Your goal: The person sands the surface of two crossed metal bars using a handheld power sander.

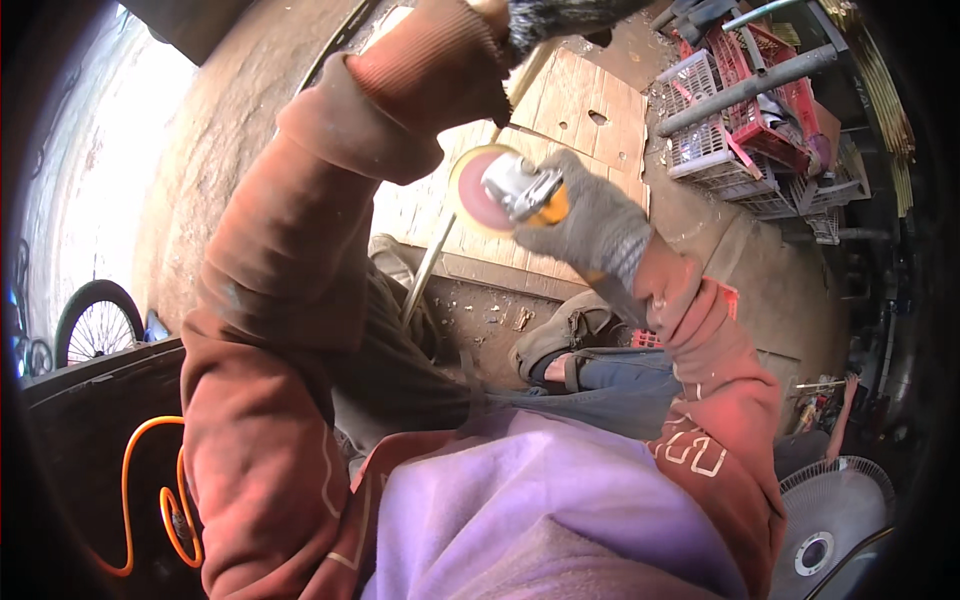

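My right hand (595,215), in a grey knit glove, is wrapped round an angle grinder (528,190) with a yellow body and silver head. Its reddish disc (480,188) looks blurred at the rim and overlaps a long thin metal rod (432,262) in the picture; whether they touch, I cannot tell. The rod slants from between my legs up under my left sleeve. At the top edge my left hand (560,18), in a dark speckled glove, appears curled round the rod's upper end. The frame cuts off part of that hand.
Flattened cardboard (590,110) lies on the floor ahead. Plastic crates (715,130) with metal tubes stand at the right. My shoe (565,335) is near the cardboard's edge. A fan (830,540) stands lower right; an orange hose (128,490) and a bicycle wheel (98,325) are left.
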Tool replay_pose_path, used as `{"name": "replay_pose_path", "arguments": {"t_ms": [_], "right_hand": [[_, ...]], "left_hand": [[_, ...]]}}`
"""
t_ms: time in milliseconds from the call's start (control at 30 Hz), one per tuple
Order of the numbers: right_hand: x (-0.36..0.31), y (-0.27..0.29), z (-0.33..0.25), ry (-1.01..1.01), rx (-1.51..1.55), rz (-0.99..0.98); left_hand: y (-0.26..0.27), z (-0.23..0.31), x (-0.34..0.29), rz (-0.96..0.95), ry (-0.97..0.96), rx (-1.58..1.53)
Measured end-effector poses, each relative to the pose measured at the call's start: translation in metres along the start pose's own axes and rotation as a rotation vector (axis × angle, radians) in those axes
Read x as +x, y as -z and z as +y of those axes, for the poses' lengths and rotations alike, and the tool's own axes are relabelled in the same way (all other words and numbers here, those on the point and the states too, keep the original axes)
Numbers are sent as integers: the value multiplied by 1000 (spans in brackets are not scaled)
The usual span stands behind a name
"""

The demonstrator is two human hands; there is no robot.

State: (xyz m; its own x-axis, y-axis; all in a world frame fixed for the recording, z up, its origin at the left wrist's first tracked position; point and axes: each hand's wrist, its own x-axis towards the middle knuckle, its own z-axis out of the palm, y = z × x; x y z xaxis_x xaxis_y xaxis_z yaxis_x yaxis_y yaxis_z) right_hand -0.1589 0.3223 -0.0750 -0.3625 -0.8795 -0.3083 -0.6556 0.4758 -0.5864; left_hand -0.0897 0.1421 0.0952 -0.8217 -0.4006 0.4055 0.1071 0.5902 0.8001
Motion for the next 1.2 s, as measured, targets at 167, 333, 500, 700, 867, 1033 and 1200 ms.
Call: {"name": "replay_pose_path", "arguments": {"t_ms": [167,333,500,700,867,1033,1200], "right_hand": [[-4,-40,16,158,205,51],[-24,-145,14,132,510,60],[5,-190,12,101,909,-16],[77,-169,6,115,1223,9],[20,-201,4,209,892,22],[51,-201,8,175,1212,29],[95,-165,14,103,1234,-12]], "left_hand": [[20,-37,3,178,108,-334],[78,-92,-10,547,209,-356],[157,-162,-37,524,258,-412],[195,-204,-62,643,299,-450],[180,-198,-63,631,287,-240],[180,-191,-55,543,274,-304],[175,-189,-46,584,274,-398]]}}
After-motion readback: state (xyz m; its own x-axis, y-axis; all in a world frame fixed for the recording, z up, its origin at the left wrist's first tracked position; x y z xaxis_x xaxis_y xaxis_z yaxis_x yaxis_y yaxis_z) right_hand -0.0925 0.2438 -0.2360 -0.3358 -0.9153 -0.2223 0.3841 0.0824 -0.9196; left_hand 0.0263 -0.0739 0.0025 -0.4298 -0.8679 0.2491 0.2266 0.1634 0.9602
